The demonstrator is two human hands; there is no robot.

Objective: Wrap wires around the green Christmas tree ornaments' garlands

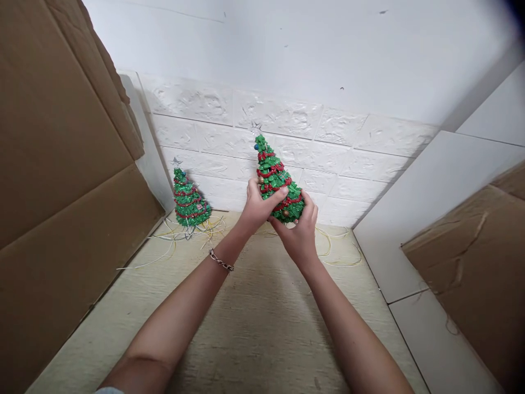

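Note:
A small green Christmas tree (pixel 271 167) with red garlands, little baubles and a clear star on top is held up between both hands, its tip leaning left. My left hand (pixel 261 207) grips its left side, the thumb lying across the front branches. Around the lower right of the tree, the fingers of my right hand (pixel 300 232) are wrapped, with the thumb under its base. The underside of the tree is mostly hidden by the hands. Further left, a second decorated Christmas tree (pixel 189 202) stands near the wall, touched by neither hand.
Thin white and yellow wires (pixel 168 241) lie tangled around the second tree, and more wires (pixel 340 257) curl behind my right hand. A white brick-patterned wall (pixel 197 137) closes the back of the pale wooden surface (pixel 254 328). Cardboard (pixel 61 208) rises at left, more cardboard (pixel 471 262) at right.

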